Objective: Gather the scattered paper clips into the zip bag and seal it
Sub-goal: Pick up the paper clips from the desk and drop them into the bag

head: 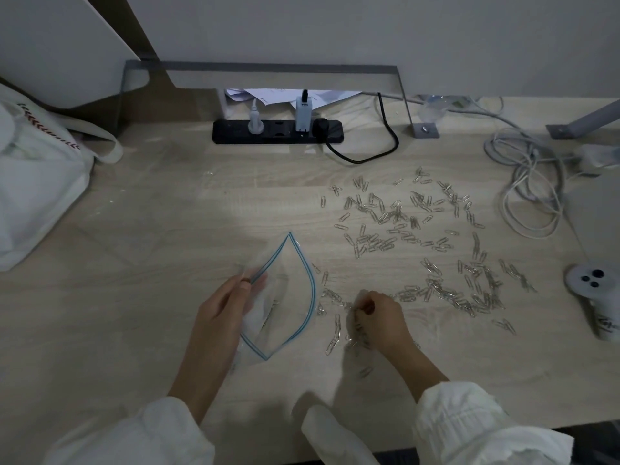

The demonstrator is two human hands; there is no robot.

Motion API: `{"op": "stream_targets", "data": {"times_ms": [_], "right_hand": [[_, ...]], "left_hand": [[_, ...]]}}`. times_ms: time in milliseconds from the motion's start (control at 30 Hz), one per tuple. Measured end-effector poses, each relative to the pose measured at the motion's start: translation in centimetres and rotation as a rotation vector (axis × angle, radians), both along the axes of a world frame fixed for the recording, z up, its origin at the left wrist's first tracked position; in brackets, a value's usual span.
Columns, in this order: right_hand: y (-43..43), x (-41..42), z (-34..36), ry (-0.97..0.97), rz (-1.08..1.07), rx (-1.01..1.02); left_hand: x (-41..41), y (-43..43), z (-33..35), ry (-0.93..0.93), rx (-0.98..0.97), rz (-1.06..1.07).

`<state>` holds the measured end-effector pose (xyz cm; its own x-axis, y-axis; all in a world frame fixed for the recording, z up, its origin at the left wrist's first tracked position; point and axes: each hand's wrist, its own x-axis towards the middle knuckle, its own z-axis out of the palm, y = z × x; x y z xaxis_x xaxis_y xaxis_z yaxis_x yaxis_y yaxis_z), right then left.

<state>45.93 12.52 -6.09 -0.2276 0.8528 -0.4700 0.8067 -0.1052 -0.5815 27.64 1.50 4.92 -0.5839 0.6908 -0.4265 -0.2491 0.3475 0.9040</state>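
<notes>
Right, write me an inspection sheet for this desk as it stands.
Surface: wooden desk, pale, bright patch mid-desk.
Job's things: zip bag held open; paper clips scattered right of it.
Clutter: white tote bag left; grey controller right edge.
Grips: left hand holds the bag rim; right hand pinches clips.
Cables: black cable at power strip; grey cables coiled far right.
Surroundings: wall, metal frame behind the strip.

Zip bag (pixel 288 297) lies left of scattered paper clips (pixel 419 236).
</notes>
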Motion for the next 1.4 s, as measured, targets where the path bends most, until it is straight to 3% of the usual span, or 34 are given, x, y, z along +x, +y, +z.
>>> {"op": "stream_targets", "data": {"times_ms": [267, 433, 533, 767, 833, 900, 967, 1033, 1133, 1200, 1300, 1400], "right_hand": [[0.4, 1.5, 2.4, 0.145, -0.228, -0.009], [0.1, -0.6, 9.6, 0.575, -0.271, -0.051], [-1.3, -3.1, 13.6, 0.728, -0.184, -0.079], [-5.0, -7.3, 13.8, 0.567, 0.137, 0.087], [-4.9, -7.0, 13.6, 0.597, 0.090, 0.129], [-4.2, -6.1, 12.8, 0.674, -0.114, 0.145], [-3.1, -5.0, 10.7, 0.752, -0.388, 0.043], [-2.7, -4.4, 8.2, 0.744, -0.503, -0.214], [-3.8, -5.2, 4.8, 0.643, -0.349, -0.621], [-4.5, -5.9, 3.1, 0.611, -0.243, -0.774], [-4.0, -6.5, 1.6, 0.576, -0.240, -0.759], [-2.5, -6.1, 1.2, 0.720, -0.518, -0.620]], "left_hand": [[0.1, -0.2, -0.3, 0.004, -0.004, -0.033], [0.1, -0.5, -0.5, 0.016, -0.024, -0.050], [0.4, -0.4, -0.4, 0.023, -0.019, -0.054], [0.5, -0.4, 0.0, 0.066, -0.008, -0.036], [0.1, -0.7, 0.2, 0.072, -0.002, -0.027], [-0.5, -1.0, 0.2, 0.073, 0.005, -0.011], [-1.2, -1.5, 0.1, 0.096, 0.005, -0.001], [-1.7, -1.8, 0.2, 0.112, 0.018, 0.023], [-2.0, -1.8, 0.4, 0.122, 0.038, 0.062], [-2.0, -1.7, 0.5, 0.117, 0.047, 0.065], [-1.9, -1.5, 0.7, 0.105, 0.076, 0.072], [-2.1, -1.4, 0.8, 0.110, 0.111, 0.077]]}}
